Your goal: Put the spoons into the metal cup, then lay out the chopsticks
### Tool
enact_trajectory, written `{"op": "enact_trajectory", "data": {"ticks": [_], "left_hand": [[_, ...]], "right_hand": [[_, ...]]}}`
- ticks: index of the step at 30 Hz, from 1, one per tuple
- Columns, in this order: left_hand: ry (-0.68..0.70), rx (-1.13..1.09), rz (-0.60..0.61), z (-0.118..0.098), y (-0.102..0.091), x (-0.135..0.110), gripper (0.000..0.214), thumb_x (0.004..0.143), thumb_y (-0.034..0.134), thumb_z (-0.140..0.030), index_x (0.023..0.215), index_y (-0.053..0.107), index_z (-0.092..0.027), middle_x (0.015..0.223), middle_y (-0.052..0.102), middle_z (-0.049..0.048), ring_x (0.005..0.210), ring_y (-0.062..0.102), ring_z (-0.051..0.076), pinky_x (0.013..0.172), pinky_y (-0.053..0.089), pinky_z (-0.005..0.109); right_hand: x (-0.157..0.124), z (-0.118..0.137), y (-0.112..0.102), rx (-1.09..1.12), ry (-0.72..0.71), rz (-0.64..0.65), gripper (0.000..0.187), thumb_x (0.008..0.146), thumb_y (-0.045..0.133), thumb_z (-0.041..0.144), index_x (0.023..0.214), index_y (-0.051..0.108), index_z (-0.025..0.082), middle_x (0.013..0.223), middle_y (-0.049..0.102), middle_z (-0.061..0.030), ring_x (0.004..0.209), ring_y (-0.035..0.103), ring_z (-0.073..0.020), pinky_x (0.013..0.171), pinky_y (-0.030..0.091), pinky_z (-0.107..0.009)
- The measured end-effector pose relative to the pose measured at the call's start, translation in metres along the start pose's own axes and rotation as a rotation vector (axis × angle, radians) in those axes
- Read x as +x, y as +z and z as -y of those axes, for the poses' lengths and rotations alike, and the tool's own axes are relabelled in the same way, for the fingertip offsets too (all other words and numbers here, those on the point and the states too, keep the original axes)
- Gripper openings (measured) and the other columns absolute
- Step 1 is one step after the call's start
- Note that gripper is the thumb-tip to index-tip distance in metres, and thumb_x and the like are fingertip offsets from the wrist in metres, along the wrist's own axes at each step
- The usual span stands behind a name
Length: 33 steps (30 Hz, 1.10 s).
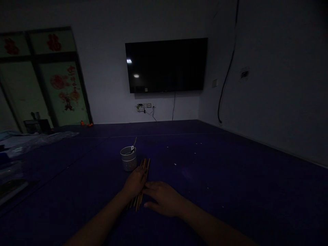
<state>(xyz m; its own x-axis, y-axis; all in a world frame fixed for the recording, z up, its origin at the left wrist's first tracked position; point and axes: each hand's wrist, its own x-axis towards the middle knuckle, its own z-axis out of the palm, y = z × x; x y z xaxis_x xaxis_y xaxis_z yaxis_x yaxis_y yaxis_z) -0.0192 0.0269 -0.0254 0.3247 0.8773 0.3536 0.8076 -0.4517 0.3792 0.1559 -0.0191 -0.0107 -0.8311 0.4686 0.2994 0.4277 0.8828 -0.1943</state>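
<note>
A bundle of yellow-brown chopsticks (pixel 138 201) lies lengthwise on the dark blue floor covering in front of me. My left hand (pixel 135 181) is over the middle of the bundle, its fingers bent around the sticks. From the right, my right hand (pixel 161 196) reaches to the bundle's side; its thumb stands apart from the fingers, and nothing shows in it. Just beyond my left hand stands a silvery metal utensil holder (pixel 128 162), upright, with small holes low in its wall. A thin utensil with a pale end (pixel 132 149) leans out of its rim.
Small white scraps (pixel 175 164) are scattered on the blue floor covering (pixel 230 177) to the right. Crumpled clear plastic (pixel 46 139) lies at the left. A television (pixel 166 66) hangs on the far wall, and a black cable (pixel 227 80) hangs down the right wall.
</note>
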Motion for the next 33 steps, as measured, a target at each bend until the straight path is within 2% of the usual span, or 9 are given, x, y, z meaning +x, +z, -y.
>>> {"op": "enact_trajectory", "data": {"ticks": [16,24,33], "left_hand": [[-0.008,0.036,-0.004,0.002,0.0011,0.0002,0.035,0.087,0.036,-0.02,0.112,0.06,-0.015,0.121,0.059,0.0112,0.114,0.053,0.02,0.099,0.039,0.032],[0.004,0.051,0.001,0.0025,0.0006,0.0009,0.036,0.087,0.037,-0.019,0.114,0.059,-0.015,0.123,0.058,0.0113,0.115,0.052,0.02,0.1,0.038,0.034],[0.007,0.026,0.006,0.0085,0.0042,0.0025,0.036,0.087,0.037,-0.019,0.115,0.059,-0.018,0.12,0.06,0.0094,0.113,0.052,0.021,0.1,0.038,0.036]], "right_hand": [[-0.0001,0.0023,-0.003,0.003,0.009,0.017,0.038,0.088,0.05,0.038,0.121,0.053,0.019,0.121,0.057,-0.0103,0.111,0.053,-0.0239,0.093,0.039,-0.035],[-0.0002,-0.0012,0.0008,0.004,0.004,0.008,0.038,0.088,0.049,0.041,0.117,0.056,0.017,0.121,0.058,-0.0113,0.111,0.053,-0.0243,0.094,0.039,-0.036],[0.0005,0.0002,0.0,-0.024,0.002,-0.001,0.04,0.088,0.05,0.039,0.122,0.053,0.017,0.119,0.059,-0.0112,0.109,0.054,-0.024,0.093,0.04,-0.035]]}}
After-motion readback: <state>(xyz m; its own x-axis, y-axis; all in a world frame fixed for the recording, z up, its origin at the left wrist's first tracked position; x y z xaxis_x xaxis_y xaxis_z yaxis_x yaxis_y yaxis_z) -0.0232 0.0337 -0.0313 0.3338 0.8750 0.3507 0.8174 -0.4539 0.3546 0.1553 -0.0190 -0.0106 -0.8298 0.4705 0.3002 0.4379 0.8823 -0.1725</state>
